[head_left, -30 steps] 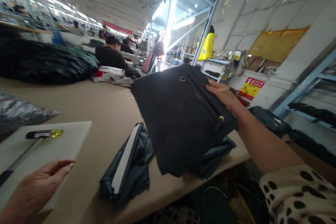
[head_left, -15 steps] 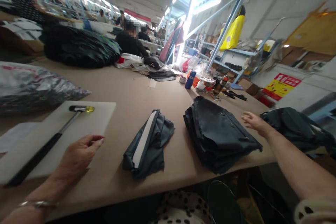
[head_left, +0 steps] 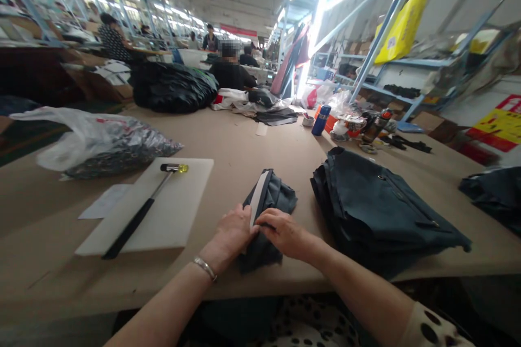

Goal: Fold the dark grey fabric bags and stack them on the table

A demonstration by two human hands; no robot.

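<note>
Spanning the view: the brown worktable [head_left: 228,141] carries everything, and both hands meet at its near edge.
Fabric stack: a pile of dark folded pieces [head_left: 382,211] lies just right of the grip, apart from it.
Plastic bag: a clear bag of dark small parts [head_left: 101,146] sits well off to the left, beyond the board.
White board: a flat white board [head_left: 163,217] lies near the left of the grip, with a black-handled mallet [head_left: 142,211] across it, its yellow-tipped head at the far end.
Folded piece: the small dark fabric bundle [head_left: 272,200] lies right at the grip; its long axis and white strip [head_left: 259,198] run away from the person, tilted slightly right.
Left hand [head_left: 232,233]: fingers rest closed down on the bundle's near left edge.
Right hand [head_left: 285,233]: fingers curl onto the same near end, pinching it.
Hidden: the bundle's near end is covered by both hands; far clutter is too blurred to name.
</note>
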